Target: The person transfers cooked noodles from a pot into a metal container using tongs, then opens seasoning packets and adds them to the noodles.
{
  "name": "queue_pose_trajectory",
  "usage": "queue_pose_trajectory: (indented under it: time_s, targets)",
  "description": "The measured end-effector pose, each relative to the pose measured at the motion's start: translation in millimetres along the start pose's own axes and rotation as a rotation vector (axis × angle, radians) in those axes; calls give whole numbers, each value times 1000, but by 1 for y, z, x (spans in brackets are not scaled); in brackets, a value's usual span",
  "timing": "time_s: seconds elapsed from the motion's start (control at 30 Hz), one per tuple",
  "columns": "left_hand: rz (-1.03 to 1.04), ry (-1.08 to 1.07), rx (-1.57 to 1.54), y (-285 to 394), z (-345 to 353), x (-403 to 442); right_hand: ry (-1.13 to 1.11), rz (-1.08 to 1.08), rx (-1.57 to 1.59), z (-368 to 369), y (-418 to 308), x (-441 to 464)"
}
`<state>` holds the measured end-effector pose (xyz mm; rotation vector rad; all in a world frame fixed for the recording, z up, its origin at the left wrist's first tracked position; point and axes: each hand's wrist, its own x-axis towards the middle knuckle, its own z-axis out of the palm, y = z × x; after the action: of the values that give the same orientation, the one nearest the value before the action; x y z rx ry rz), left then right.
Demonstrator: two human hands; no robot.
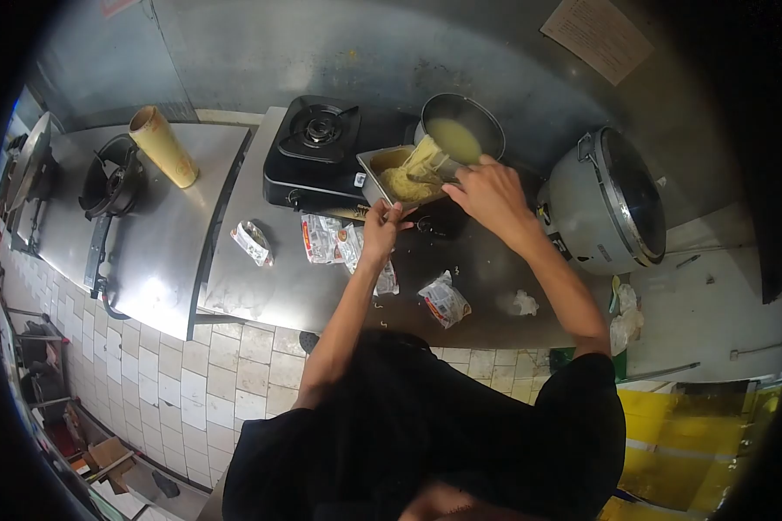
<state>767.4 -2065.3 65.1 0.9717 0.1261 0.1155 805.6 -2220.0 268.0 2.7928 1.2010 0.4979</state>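
Note:
My left hand (382, 227) is closed on the near edge of a rectangular metal pan (379, 191), which is tilted beside a round dark pot (493, 128). Yellow noodles (408, 184) lie in the pan, and a strand bundle stretches toward the pot's rim. Cloudy yellowish liquid (453, 137) fills part of the pot. Above the noodles, my right hand (493, 193) grips a thin metal utensil (447, 176); whether it is a fork or tongs I cannot tell. Its tip is among the noodles.
The pot stands on the right side of a black two-burner gas stove (274, 178). Torn wrappers (321, 239) and another wrapper (446, 300) lie on the steel counter (239, 269). A large rice cooker (586, 208) stands at right; a yellow roll (167, 149) stands at left.

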Motion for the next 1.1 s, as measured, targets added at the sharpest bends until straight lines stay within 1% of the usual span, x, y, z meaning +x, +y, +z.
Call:
queue_pose_trajectory:
  time_s: [0.03, 0.1, 0.13, 0.2, 0.23, 0.3, 0.33, 0.37, 0.43, 0.5, 0.57, 0.67, 0.83, 0.9, 0.93, 1.0, 1.03, 1.1]
  targets:
    - [-1, 3, -1, -1, 0, 0, -2, -2, 1, -6, 3, -4]
    - [-2, -9, 11, -6, -3, 2, -95, 317, 144, -24, 7, -19]
    - [0, -5, 11, -6, -4, 4, -95, 312, 146, -23, 12, -28]
    - [-18, 8, -2, -8, -3, 3, 0, 606, 214, -12, 26, -51]
    - [-26, 7, 3, -9, -4, 3, -4, 613, 219, 3, 37, -61]
    - [-14, -28, -17, -12, -5, 4, 206, 653, 315, 45, 56, -80]
    - [-21, -35, -7, -12, -5, 3, 268, 644, 348, 60, 58, -84]
    - [-30, -36, 3, -11, -5, 2, 272, 654, 354, 67, 54, -82]
    - [-35, -37, 23, -8, -4, 2, 267, 792, 438, 81, 43, -75]
    - [-39, -25, 25, -6, -3, 2, 282, 783, 408, 100, 39, -69]
    - [-21, -22, 27, -5, -1, 2, 373, 816, 483, 109, 27, -59]
    - [-5, -21, 21, -4, -1, 2, 465, 829, 451, 127, 9, -43]
    - [-37, -33, 32, -5, -1, 0, 481, 903, 415, 149, -3, -26]
    - [-31, -45, 26, -4, 0, 0, 623, 805, 394, 153, -5, -23]
    - [-27, -43, 25, -2, 0, 0, 625, 801, 395, 154, -5, -25]
    - [-38, -42, 11, -3, -1, 0, 646, 677, 416, 140, -11, -30]
    - [-35, -40, 7, -3, -1, 1, 645, 672, 414, 137, -13, -31]
    - [-40, -41, 15, -3, -3, 1, 654, 513, 461, 129, -22, -36]
